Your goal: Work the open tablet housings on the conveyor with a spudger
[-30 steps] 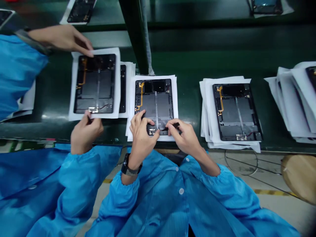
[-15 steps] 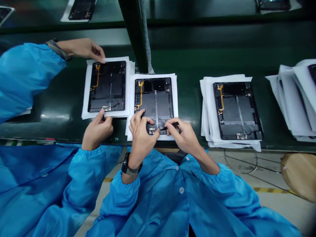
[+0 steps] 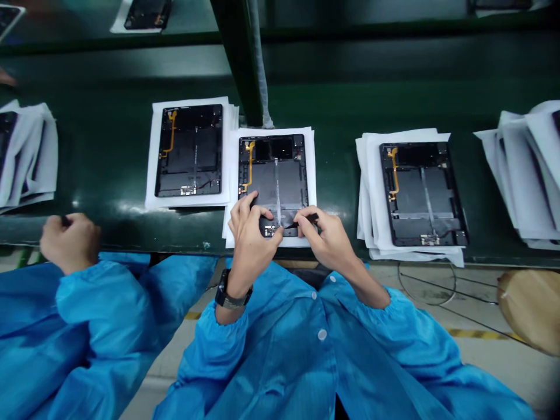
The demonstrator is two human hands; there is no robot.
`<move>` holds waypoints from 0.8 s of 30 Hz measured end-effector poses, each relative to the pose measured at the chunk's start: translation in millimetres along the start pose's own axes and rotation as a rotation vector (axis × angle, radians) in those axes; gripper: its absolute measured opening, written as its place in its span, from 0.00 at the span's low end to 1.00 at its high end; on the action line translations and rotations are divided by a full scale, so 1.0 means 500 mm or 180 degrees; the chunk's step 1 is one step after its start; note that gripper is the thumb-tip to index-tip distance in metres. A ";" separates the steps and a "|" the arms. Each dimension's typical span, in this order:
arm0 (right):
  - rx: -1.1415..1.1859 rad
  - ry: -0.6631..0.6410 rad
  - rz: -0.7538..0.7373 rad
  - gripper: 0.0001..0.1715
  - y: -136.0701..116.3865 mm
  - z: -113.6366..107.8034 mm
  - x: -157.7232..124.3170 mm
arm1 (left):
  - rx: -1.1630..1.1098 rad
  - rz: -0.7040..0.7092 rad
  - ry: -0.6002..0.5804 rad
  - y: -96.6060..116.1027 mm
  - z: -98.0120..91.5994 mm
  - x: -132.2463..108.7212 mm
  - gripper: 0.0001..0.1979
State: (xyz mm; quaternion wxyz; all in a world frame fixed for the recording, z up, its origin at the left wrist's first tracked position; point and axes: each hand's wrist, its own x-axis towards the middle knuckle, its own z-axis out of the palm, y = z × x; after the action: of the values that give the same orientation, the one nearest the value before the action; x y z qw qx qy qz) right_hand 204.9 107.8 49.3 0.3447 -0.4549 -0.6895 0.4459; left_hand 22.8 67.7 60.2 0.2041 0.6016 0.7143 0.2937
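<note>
An opened tablet [image 3: 266, 181] lies in front of me on white sheets [image 3: 311, 175], its inner parts showing: an orange flex cable [image 3: 250, 166], a pale strip down the middle and a small circuit board [image 3: 269, 231] near the bottom edge. My left hand [image 3: 254, 230] rests on its lower left part, fingers spread, the thumb by the circuit board. At the lower right corner, my right hand [image 3: 326, 236] pinches a slim black pointed tool [image 3: 312, 217]. The tool's tip reaches low over the tablet; its exact contact cannot be made out.
Similar opened tablets lie on white sheets to the left [image 3: 188, 151] and right [image 3: 422, 192]. More sheet stacks stand at both ends. A green post [image 3: 240, 64] rises behind my tablet. A co-worker's closed hand [image 3: 72, 242] is at the left table edge. A round stool [image 3: 531, 312] stands lower right.
The co-worker's hands have left the tablet on the left; one has moved left to the table edge, the other mostly out of view. My own hands have barely moved.
</note>
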 end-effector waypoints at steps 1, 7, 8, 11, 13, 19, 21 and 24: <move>-0.0034 0.0001 -0.0022 0.10 0.000 -0.001 0.000 | 0.0000 0.0000 0.0001 0.000 0.000 0.000 0.13; -0.0205 0.0010 -0.0163 0.09 -0.006 -0.006 0.004 | 0.0035 0.0002 0.0014 0.000 0.001 -0.001 0.13; -0.0227 -0.0004 -0.0171 0.09 -0.007 -0.007 0.005 | 0.0046 0.0006 0.0011 0.000 0.001 -0.001 0.13; -0.0279 -0.0051 -0.0191 0.08 -0.010 -0.014 0.009 | 0.0072 0.0008 0.0003 0.001 0.002 -0.002 0.13; -0.0321 -0.0080 -0.0231 0.08 -0.013 -0.018 0.011 | 0.0071 -0.0005 0.0006 0.002 0.002 -0.002 0.13; -0.0527 -0.0142 -0.0259 0.09 -0.022 -0.024 0.016 | 0.0073 -0.0029 0.0085 0.006 0.007 0.000 0.14; -0.0574 -0.0170 -0.0271 0.09 -0.024 -0.026 0.019 | 0.0098 -0.0005 0.0139 0.007 0.010 0.001 0.14; -0.0560 -0.0184 -0.0249 0.09 -0.023 -0.030 0.024 | 0.0152 0.0026 0.0187 0.007 0.014 0.001 0.15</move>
State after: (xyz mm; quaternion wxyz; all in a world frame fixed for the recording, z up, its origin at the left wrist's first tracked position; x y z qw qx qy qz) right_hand 210.5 121.4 66.4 0.3006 -0.4431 -0.7528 0.3828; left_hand 29.8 69.8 57.1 0.1673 0.6003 0.7243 0.2949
